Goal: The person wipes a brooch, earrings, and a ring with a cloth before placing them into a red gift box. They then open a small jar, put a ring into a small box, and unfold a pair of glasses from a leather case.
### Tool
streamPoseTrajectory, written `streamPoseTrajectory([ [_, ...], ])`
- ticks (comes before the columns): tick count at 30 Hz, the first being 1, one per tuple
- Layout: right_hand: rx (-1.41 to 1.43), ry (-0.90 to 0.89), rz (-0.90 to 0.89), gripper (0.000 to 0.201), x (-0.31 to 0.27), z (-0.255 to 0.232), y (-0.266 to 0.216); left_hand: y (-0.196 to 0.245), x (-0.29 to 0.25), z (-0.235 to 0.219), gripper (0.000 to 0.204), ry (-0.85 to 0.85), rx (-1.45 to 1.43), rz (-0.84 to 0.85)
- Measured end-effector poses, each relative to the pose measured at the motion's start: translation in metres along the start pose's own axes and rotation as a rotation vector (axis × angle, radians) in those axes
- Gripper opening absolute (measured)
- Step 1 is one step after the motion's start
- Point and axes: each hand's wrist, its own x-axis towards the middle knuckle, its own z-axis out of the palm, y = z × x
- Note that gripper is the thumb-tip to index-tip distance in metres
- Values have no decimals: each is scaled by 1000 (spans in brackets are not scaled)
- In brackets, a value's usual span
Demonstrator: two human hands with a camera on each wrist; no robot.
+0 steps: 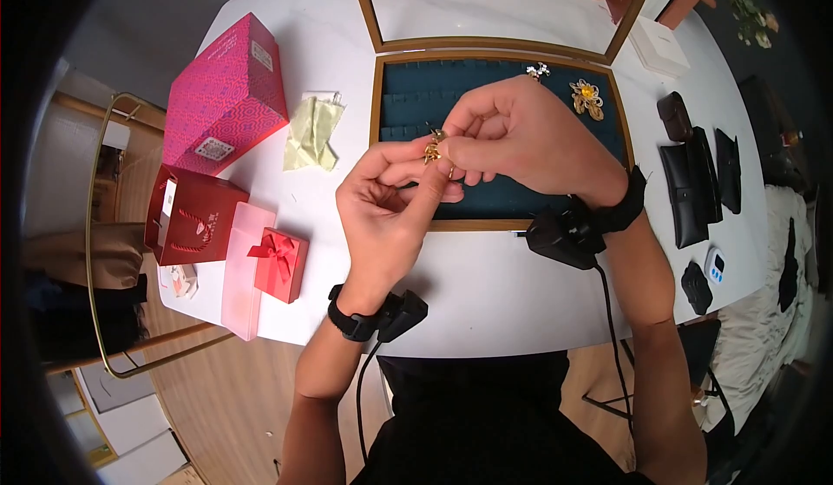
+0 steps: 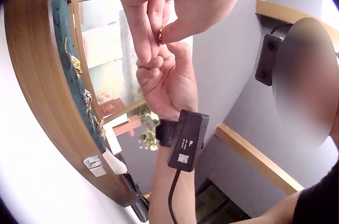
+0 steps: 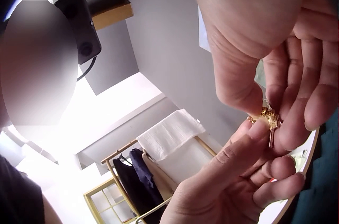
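Over the front of a wooden-framed jewelry case [image 1: 486, 225], both hands meet at a small gold brooch [image 1: 432, 151]. My left hand [image 1: 386, 216] pinches it between thumb and fingers, palm turned up. From the other side, the thumb and fingertips of my right hand [image 1: 542, 142] pinch it too. The right wrist view shows the brooch [image 3: 270, 117] as a cluster of gold shapes with a thin metal pin, partly covered by fingertips. Inside the case, on dark green lining, lie a gold flower brooch [image 1: 587, 99] with a yellow centre and a silver brooch [image 1: 538, 70].
The case's glass lid [image 1: 495, 44] stands raised behind. At left are a pink patterned box [image 1: 226, 95], a yellow-green cloth [image 1: 312, 134], a red gift bag [image 1: 195, 216] and a red bow box [image 1: 282, 268]. Black pouches [image 1: 685, 194] and a small white device [image 1: 714, 265] lie right.
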Motion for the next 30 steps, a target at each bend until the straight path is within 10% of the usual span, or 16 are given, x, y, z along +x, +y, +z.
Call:
streamPoseTrajectory([
  [30,-49,-4,7,25,-2,-2,-2,-2,1,0,20,11,-7,-30],
])
